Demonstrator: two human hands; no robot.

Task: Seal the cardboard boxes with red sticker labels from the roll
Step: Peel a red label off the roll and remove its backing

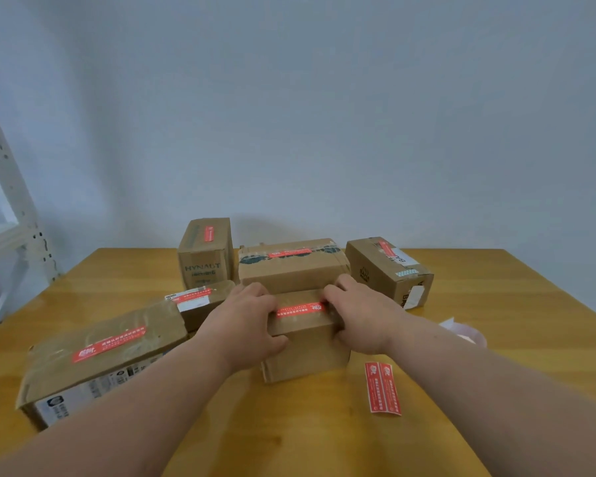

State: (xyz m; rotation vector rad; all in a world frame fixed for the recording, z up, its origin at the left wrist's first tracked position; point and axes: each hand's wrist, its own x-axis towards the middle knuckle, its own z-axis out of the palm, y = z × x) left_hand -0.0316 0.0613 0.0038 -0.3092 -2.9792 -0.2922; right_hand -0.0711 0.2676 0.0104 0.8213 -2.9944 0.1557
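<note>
While gripping box (305, 342) — left hand (246, 325), right hand (358, 318) (thumbs fwd).

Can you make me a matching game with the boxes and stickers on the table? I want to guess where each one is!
Things:
1. tall box
2. big flat box
3. loose red stickers
4. small box

Places:
A. held between both hands
B. flat on the table, near the right arm
C. at the back left, standing upright
D. front left, by the left arm

Pairs: 1-C, 2-D, 3-B, 4-A

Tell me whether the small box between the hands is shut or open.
Shut: the small box's top flaps lie flat, with a red sticker label across the seam.
</note>
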